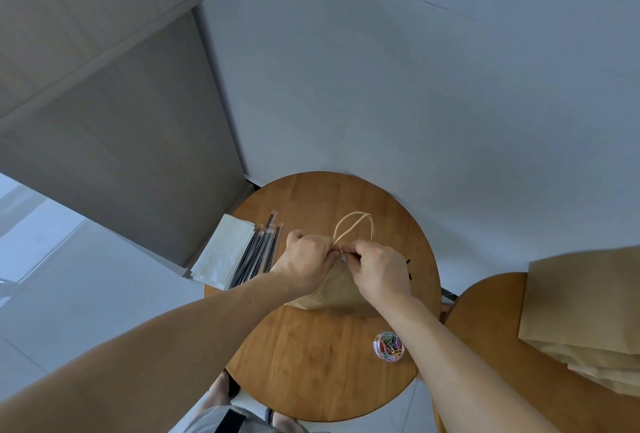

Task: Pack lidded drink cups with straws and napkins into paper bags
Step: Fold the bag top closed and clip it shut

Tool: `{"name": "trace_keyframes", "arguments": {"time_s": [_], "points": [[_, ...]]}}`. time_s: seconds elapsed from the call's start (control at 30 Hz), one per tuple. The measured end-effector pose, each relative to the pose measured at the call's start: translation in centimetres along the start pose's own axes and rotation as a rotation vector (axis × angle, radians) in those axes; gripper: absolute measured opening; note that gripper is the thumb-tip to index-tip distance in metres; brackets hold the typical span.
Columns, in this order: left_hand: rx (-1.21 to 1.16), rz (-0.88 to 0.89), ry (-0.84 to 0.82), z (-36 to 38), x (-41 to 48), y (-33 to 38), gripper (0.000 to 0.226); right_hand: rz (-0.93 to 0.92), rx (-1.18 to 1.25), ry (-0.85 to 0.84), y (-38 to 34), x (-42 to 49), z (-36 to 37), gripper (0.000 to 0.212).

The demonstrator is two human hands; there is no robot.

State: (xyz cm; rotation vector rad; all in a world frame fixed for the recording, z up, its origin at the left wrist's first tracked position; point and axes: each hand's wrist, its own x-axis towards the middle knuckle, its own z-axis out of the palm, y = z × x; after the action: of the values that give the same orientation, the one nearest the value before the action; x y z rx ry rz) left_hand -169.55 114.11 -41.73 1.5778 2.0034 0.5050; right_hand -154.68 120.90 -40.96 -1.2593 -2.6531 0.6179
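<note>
Brown paper bag [337, 289] stands mid bench [311, 356], top pinched together, handles [353, 224] poking up at 12 o'clock. Wrapped black straws [258, 252] lie at its 9 o'clock, with white napkins [223, 252] just past them. Spare flat bags [585, 311] are stacked at 3 o'clock.

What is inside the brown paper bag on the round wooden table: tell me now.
Nothing inside shows. The left hand and right hand pinch the top of the brown paper bag together below its looped paper handles, so its contents are covered.
</note>
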Motion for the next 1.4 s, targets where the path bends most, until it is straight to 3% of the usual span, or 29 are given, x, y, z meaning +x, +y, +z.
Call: {"name": "trace_keyframes", "arguments": {"time_s": [0.43, 0.57, 0.63, 0.7, 0.83, 0.93, 1.0, 1.07, 1.13, 1.3, 1.4], "points": [[-0.003, -0.002, 0.047, 0.2, 0.0, 0.2, 0.022, -0.055, -0.121, -0.068, 0.1, 0.4, -0.4, 0.024], [-0.033, 0.073, 0.029, -1.0, 0.1, -0.2, 0.014, -0.16, 0.155, 0.142, 0.5, -1.2, -1.6, 0.014], [-0.043, 0.099, 0.044, -1.7, -0.3, -0.6, 0.011, -0.265, 0.158, 0.305, 1.7, -2.3, -2.3, 0.011], [0.002, 0.081, 0.046, -2.2, -0.7, -1.2, 0.01, -0.238, 0.119, 0.35, 3.3, -2.9, -3.0, 0.025], [-0.027, -0.078, -0.027, -2.7, -1.6, -3.5, 0.06, -0.01, 0.073, 0.14, 6.9, -3.8, -3.2, 0.069], [-0.103, -0.228, -0.091, -2.4, -2.1, -5.5, 0.062, 0.129, 0.198, -0.137, 9.1, -4.0, -2.4, 0.079], [-0.151, -0.31, -0.118, -2.0, -2.3, -6.6, 0.036, 0.201, 0.287, -0.262, 9.9, -3.8, -1.6, 0.068], [-0.173, -0.359, -0.121, -1.4, -2.4, -7.0, 0.013, 0.246, 0.351, -0.276, 10.4, -3.7, -0.6, 0.04], [-0.181, -0.375, -0.081, -0.7, -2.5, -7.1, 0.02, 0.266, 0.346, -0.221, 10.6, -3.5, 0.1, 0.01], [-0.27, -0.368, -0.005, -0.5, -2.7, -7.0, 0.016, 0.282, 0.318, -0.037, 10.2, -3.8, 0.5, 0.013], [-0.311, -0.376, 0.058, -1.7, -3.6, -6.7, 0.025, 0.258, 0.386, 0.048, 8.8, -3.7, -0.2, 0.011]]}}
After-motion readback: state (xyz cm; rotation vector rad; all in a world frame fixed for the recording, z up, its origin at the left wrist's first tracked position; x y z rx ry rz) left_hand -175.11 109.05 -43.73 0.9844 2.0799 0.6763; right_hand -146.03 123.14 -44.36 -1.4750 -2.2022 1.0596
